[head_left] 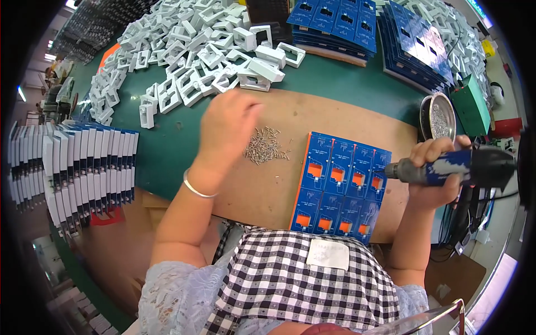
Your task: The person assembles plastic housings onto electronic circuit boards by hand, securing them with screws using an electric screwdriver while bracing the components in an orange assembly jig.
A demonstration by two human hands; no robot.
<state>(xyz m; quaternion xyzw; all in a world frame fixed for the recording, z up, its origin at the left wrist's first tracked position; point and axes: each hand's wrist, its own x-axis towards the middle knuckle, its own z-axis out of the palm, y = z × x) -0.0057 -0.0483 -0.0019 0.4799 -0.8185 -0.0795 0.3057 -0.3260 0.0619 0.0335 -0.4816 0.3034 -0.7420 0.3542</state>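
Observation:
My left hand [229, 125] is stretched toward the pile of white plastic frames [195, 50], just short of the nearest one [254, 79]. It is blurred, so what it holds cannot be made out. My right hand [435, 173] grips a blue and black electric screwdriver [458, 167] held sideways, its tip pointing left at a blue panel of circuit boards [340, 187] with orange squares. A small heap of screws [265, 146] lies on the brown mat [290, 111] between the hands.
Stacks of blue board panels [335, 22] sit at the back. A round metal dish of screws [438, 117] and a green box [472, 106] stand at right. Rows of white and blue assembled units [84, 167] line the left. A bracelet [195, 188] is on my left wrist.

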